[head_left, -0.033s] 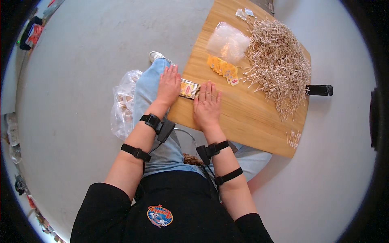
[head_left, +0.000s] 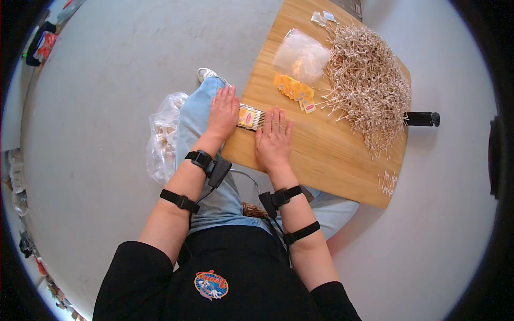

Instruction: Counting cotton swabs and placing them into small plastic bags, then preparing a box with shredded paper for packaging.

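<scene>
Between my two hands, on the left edge of the wooden table (head_left: 321,155), lies a flat pack of cotton swabs (head_left: 249,117) with a yellow card on top. The swabs lie side by side in it. My left hand (head_left: 224,113) rests flat at the pack's left end, fingers stretched out. At its right end my right hand (head_left: 275,136) lies palm down with its fingers extended, covering that end. Both palms face down, so what lies beneath them is hidden.
A large heap of loose cotton swabs (head_left: 369,80) covers the table's right side. Left of it are clear plastic bags (head_left: 301,56) and fanned yellow cards (head_left: 295,92). Several swabs (head_left: 387,183) lie near the right corner. A filled plastic bag (head_left: 165,139) sits beside my left leg.
</scene>
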### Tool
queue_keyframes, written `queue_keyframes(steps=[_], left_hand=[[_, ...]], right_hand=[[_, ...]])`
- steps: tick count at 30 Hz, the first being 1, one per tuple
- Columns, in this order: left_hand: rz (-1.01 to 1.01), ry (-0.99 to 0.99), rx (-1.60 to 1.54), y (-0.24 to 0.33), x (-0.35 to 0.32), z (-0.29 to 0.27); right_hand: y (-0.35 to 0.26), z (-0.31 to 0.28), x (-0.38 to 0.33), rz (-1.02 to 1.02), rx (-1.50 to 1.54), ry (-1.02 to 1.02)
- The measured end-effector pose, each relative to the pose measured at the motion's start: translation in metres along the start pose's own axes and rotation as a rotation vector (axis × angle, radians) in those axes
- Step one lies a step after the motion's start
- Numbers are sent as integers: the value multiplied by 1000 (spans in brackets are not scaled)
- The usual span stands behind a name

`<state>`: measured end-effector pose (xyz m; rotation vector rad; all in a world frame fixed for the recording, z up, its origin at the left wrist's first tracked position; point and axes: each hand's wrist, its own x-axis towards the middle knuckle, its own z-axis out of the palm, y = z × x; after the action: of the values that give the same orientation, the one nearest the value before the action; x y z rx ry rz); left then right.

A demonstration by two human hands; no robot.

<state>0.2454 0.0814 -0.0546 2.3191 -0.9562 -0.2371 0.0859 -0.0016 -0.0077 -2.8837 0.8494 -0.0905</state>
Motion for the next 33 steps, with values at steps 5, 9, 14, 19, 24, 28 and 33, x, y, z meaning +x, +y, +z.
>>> queue_keyframes(steps=[5, 9, 14, 19, 24, 28, 33], left_hand=[[-33, -10, -42, 2, 0, -2], [-2, 49, -14, -2, -1, -2], [134, 184, -393, 27, -6, -30], [-39, 24, -1007, 28, -8, -37], [-287, 22, -1610, 33, -3, -36], [-350, 18, -1695, 29, -3, -34], [-401, 41, -1786, 35, -1, -40]], right_hand=[[-5, 1, 1, 27, -10, -2], [-6, 0, 2, 33, 10, -36], [17, 1, -4, 26, 498, 277], [11, -9, 13, 136, 894, 342], [4, -4, 24, 122, 1029, 318], [-9, -10, 21, 140, 1082, 299], [-12, -12, 23, 181, 1133, 320]])
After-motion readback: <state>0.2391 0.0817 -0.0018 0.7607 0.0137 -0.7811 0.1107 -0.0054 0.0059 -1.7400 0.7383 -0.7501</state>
